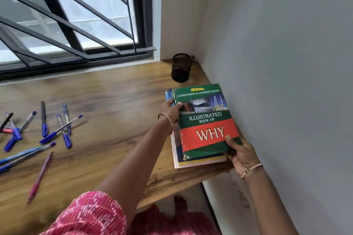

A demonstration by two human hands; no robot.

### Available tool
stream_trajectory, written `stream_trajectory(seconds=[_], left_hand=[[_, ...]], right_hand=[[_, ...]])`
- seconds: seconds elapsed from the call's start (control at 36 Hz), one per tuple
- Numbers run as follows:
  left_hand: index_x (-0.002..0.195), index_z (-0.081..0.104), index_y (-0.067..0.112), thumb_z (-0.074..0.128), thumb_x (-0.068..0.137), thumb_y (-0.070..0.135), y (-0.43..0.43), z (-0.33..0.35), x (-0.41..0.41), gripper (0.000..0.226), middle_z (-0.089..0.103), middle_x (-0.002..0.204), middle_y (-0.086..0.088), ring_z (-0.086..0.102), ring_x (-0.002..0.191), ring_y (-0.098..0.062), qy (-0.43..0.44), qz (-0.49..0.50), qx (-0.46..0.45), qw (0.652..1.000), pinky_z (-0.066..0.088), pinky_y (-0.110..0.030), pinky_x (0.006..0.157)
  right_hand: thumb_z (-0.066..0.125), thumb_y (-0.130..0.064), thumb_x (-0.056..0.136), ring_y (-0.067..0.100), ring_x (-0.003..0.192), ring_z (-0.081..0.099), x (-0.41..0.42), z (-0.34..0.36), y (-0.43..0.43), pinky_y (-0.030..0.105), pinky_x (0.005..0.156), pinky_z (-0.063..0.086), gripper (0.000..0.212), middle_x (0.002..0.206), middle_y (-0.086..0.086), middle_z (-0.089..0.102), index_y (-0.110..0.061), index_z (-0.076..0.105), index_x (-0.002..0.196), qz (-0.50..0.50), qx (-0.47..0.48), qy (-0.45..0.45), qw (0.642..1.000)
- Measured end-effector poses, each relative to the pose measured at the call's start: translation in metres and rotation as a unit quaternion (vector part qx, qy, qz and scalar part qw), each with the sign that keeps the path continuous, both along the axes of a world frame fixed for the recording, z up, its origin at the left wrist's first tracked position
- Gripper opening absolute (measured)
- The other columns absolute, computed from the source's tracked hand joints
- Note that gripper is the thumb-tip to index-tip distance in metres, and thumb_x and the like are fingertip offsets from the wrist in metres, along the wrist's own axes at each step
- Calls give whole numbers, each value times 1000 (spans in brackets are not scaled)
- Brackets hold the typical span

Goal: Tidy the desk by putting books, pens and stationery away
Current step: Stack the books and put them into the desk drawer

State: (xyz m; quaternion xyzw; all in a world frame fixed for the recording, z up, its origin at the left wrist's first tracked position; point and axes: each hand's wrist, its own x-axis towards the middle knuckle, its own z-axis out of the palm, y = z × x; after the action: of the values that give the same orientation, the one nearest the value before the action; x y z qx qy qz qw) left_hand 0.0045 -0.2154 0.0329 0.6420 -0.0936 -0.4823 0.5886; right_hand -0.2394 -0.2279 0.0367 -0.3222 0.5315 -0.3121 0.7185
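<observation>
A green and red book titled "Illustrated Book of Why" [205, 120] lies on top of a small stack of books [193, 163] at the right end of the wooden desk [114, 101], against the wall. My left hand [171, 111] grips the stack's left edge, thumb on the green cover. My right hand [241, 155] holds the near right corner, thumb on the cover. Several blue pens [59, 131] lie scattered at the desk's left, with a pink pen [39, 176] nearer to me. A black mesh pen holder [181, 67] stands in the far right corner and looks empty.
A grey wall [277, 82] runs along the desk's right side, close to the books. A barred window [66, 15] sits behind the desk. The desk's front edge is just below the book stack. My pink sleeve [89, 215] fills the bottom of the view.
</observation>
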Motion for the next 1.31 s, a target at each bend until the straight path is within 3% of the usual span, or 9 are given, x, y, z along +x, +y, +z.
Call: stream_trajectory(seconds=[0.06, 0.28, 0.36, 0.47, 0.58, 0.81, 0.94, 1.08, 1.31], left_hand=[[133, 54, 7, 56, 96, 10, -1, -2, 2, 37, 65, 122, -13, 65, 91, -22, -57, -29, 27, 998, 55, -27, 73], [129, 62, 21, 60, 88, 9, 12, -17, 9, 42, 73, 109, -6, 62, 86, -15, -245, -29, 120, 962, 50, -25, 80], [131, 60, 22, 65, 84, 14, 15, -23, 9, 48, 70, 109, -9, 63, 91, -20, -292, -37, 145, 945, 52, -31, 85], [133, 59, 23, 69, 83, 21, 21, -31, 8, 51, 59, 113, -11, 59, 104, -26, -342, -53, 176, 921, 48, -39, 98], [124, 66, 15, 69, 84, 21, 31, -33, 1, 40, 72, 104, -11, 67, 97, -26, -315, -51, 161, 934, 53, -41, 91], [116, 71, 15, 64, 86, 20, 46, -49, -10, 31, 75, 104, -9, 71, 93, -27, -243, -28, 194, 950, 58, -40, 85], [101, 75, 23, 64, 65, 24, 44, -90, 7, 38, 75, 93, -14, 73, 82, -32, -107, 2, 164, 981, 56, -49, 88], [108, 73, 20, 61, 83, 14, 49, -80, 11, 28, 73, 81, -5, 63, 67, -22, -73, -9, 152, 986, 59, -50, 77], [108, 72, 20, 55, 81, 19, 52, -69, 9, 32, 74, 101, -11, 71, 91, -32, -185, -65, 173, 965, 59, -46, 83]], right_hand=[[98, -41, 22, 16, 78, 74, 0, -8, 0, 30, 55, 59, 86, 86, 1, 77, -13, 70, 99, -9, 8, 4, 1000], [77, -14, 79, 25, 97, 68, 12, -29, -3, 31, 59, 61, 32, 105, 13, 71, -6, 66, 107, 18, 22, 75, 997], [78, -21, 80, 24, 83, 71, 11, -24, -10, 31, 58, 62, 38, 100, 12, 72, -1, 65, 110, 79, -16, 161, 984], [82, -42, 73, 6, 55, 62, 10, -3, -18, 6, 45, 40, 24, 67, -8, 66, -21, 71, 78, 205, -159, 389, 884], [83, -56, 63, 28, 86, 70, 15, 1, -35, 32, 74, 55, 41, 85, 5, 76, -18, 77, 80, 195, -278, 541, 770], [76, -37, 80, 17, 73, 67, 44, -13, -60, 31, 81, 56, 22, 89, 3, 76, -20, 75, 94, 186, -219, 394, 873], [77, -24, 80, 20, 75, 65, 49, -20, -58, 26, 72, 50, 21, 85, 4, 72, -15, 75, 99, 173, -251, 402, 863], [77, -20, 80, 23, 80, 71, 51, -29, -56, 35, 78, 58, 23, 91, 8, 75, -11, 74, 101, 182, -260, 387, 866], [77, -22, 79, 23, 85, 71, 50, -39, -62, 43, 83, 59, 29, 96, 7, 75, -10, 72, 106, 187, -249, 378, 872]])
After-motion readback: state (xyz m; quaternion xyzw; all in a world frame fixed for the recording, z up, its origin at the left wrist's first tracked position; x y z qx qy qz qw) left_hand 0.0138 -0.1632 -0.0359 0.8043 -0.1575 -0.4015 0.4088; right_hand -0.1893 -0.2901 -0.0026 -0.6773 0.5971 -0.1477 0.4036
